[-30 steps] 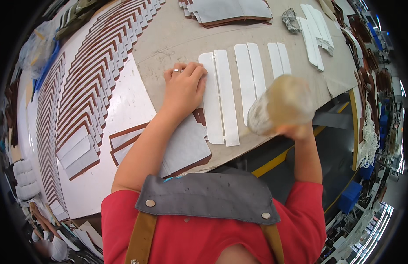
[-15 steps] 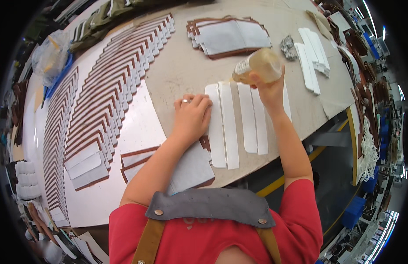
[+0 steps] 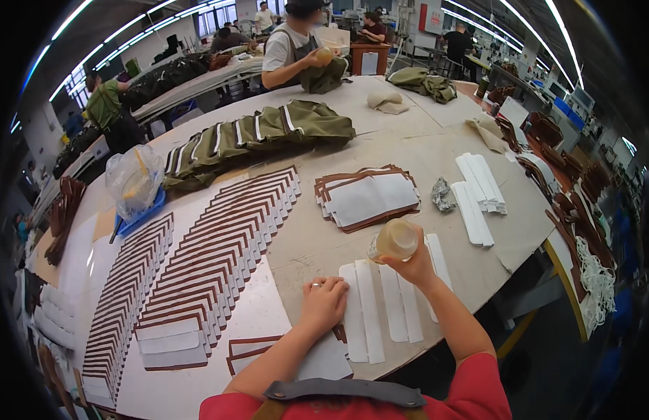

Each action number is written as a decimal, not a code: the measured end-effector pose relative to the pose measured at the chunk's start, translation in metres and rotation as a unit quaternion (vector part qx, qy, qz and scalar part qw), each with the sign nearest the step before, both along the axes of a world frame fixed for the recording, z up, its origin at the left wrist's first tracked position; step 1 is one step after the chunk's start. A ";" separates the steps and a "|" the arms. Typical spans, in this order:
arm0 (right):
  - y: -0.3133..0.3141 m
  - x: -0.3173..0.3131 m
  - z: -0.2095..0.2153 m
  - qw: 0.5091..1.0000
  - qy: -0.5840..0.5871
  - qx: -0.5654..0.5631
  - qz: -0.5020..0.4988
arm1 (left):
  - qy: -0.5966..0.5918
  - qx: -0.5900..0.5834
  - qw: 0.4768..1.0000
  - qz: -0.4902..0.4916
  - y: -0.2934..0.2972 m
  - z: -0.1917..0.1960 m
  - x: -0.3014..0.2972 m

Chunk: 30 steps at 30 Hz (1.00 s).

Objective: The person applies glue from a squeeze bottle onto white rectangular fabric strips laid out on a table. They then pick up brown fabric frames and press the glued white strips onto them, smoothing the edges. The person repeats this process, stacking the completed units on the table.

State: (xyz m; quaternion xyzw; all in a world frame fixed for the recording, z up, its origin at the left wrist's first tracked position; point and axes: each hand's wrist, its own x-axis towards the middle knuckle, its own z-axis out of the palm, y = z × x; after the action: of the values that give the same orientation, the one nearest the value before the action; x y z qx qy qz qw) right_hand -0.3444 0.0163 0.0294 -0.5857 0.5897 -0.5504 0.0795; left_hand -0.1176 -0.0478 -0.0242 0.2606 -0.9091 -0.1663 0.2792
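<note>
My right hand (image 3: 416, 268) is wrapped round a squeeze bottle (image 3: 396, 239) of yellowish, cloudy liquid. It is tipped, its bottom facing up toward me, over the upper ends of white strips (image 3: 366, 323) lying in pairs on the table. The bottle hides where its nozzle ends. My left hand (image 3: 326, 299) lies palm down beside the leftmost pair, fingertips at its edge and a ring on one finger. Under and beside my left forearm lie grey panels with brown edges (image 3: 324, 360). More white strips (image 3: 401, 304) lie below the bottle.
Overlapping brown-edged panels (image 3: 216, 259) run in rows on the left. Farther off lie a panel stack (image 3: 375, 199), crumpled foil (image 3: 442, 195), loose white strips (image 3: 478, 192) and olive fabric pieces (image 3: 268, 133). A blue tray (image 3: 142, 213) holds a plastic bag. A co-worker (image 3: 293, 52) stands across the table.
The view has tilted up, bringing the far table and other people into sight. My right hand still holds the tipped bottle over the strips; my left hand stays beside the leftmost pair.
</note>
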 end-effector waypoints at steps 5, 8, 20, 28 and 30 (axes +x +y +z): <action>0.002 0.004 0.002 0.999 0.046 0.006 0.024 | -0.010 0.018 1.000 0.007 0.003 -0.001 0.002; 0.002 0.004 0.004 0.998 0.061 0.007 0.033 | -0.008 0.017 1.000 0.007 0.003 -0.001 0.002; 0.003 0.008 0.012 0.995 0.096 0.015 0.025 | -0.010 0.021 1.000 0.015 0.005 -0.005 0.001; 0.002 -0.010 -0.006 0.975 -0.220 -0.001 -0.038 | -0.002 0.011 1.000 0.011 0.002 -0.005 0.002; 0.004 -0.024 -0.007 0.959 -0.280 -0.001 -0.044 | 0.007 0.006 1.000 0.008 0.003 -0.005 0.000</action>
State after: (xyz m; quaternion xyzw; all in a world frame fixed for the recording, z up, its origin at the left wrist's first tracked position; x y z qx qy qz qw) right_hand -0.3687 0.0201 0.0226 -0.3812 0.5683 -0.6964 0.2163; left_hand -0.1174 -0.0448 -0.0292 0.2680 -0.9040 -0.1716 0.2857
